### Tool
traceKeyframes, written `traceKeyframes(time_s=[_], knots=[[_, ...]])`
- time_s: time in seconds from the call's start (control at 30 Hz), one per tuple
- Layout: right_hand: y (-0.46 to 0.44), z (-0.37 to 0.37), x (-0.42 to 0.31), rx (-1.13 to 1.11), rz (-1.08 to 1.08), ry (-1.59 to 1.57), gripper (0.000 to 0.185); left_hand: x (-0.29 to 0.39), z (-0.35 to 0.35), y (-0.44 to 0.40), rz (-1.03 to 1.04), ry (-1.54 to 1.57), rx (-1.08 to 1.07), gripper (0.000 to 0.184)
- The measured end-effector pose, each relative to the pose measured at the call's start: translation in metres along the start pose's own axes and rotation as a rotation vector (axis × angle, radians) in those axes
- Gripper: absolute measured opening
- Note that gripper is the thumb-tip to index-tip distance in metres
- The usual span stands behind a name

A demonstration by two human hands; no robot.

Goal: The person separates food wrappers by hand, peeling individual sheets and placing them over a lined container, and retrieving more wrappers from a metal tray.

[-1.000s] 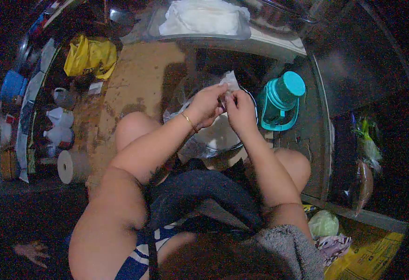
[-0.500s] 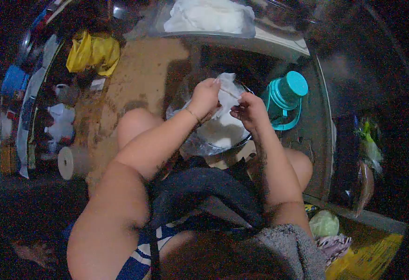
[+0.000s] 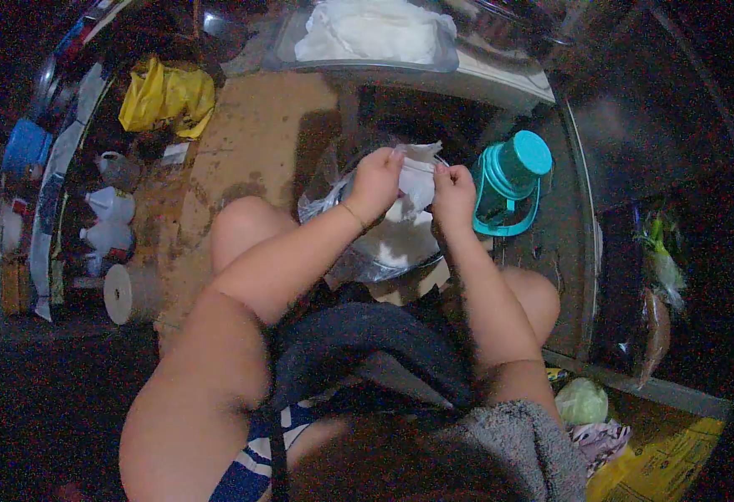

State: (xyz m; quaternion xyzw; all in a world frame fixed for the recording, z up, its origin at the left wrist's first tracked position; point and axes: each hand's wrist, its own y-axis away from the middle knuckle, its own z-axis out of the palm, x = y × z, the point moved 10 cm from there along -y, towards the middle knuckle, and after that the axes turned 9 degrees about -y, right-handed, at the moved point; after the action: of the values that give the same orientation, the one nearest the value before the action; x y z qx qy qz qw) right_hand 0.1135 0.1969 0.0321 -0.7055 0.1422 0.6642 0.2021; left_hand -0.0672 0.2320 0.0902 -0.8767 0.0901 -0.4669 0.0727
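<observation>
A thin white sheet is stretched between my two hands, above a round container with white contents and clear plastic around its left side. My left hand pinches the sheet's left side between thumb and fingers. On the right side, my right hand grips it the same way. Whether the sheet is paper or a wrapper, I cannot tell. Close to the right of my right hand stands a teal bucket with a teal cup on top.
Beyond the container lies a tray of white sheets. A yellow bag rests on cardboard at the back left. White jugs and a roll stand left. A cabbage sits at the lower right.
The white sheet, bunched between my fingers at first, has been opened out. My hands have moved apart, and my right hand has shifted right.
</observation>
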Motion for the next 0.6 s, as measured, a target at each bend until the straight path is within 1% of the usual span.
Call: traceKeyframes(time_s=[0.03,0.07,0.13,0.23,0.33,0.43,0.47,0.53,0.6], knots=[[0.001,-0.001,-0.001,0.017,0.003,0.004,0.021,0.009,-0.008,0.0,0.122,-0.122,0.088,0.03],[0.002,-0.002,-0.005,0.019,-0.013,-0.005,0.021,-0.005,-0.004,-0.002,0.029,-0.053,0.051,0.029],[0.005,-0.003,-0.016,0.022,-0.043,-0.023,0.021,0.003,-0.015,0.001,-0.159,0.084,-0.021,0.028],[0.012,-0.004,-0.032,0.081,-0.051,-0.006,0.018,0.0,-0.007,0.002,-0.167,0.17,-0.108,0.027],[0.019,0.004,-0.047,0.061,-0.235,0.022,0.017,0.002,0.015,0.011,-0.149,-0.056,-0.269,0.031],[0.02,0.008,-0.051,0.021,-0.24,0.057,0.015,0.01,0.017,0.015,-0.065,0.15,-0.195,0.03],[0.016,0.006,-0.044,0.024,-0.183,0.028,0.015,0.003,0.01,0.008,-0.042,0.002,-0.131,0.027],[0.004,-0.003,-0.026,0.031,-0.073,-0.031,0.014,0.004,-0.005,0.0,-0.076,0.0,-0.109,0.025],[-0.001,-0.011,-0.037,0.043,-0.195,0.035,0.014,0.009,-0.017,-0.009,-0.071,0.011,-0.084,0.024]])
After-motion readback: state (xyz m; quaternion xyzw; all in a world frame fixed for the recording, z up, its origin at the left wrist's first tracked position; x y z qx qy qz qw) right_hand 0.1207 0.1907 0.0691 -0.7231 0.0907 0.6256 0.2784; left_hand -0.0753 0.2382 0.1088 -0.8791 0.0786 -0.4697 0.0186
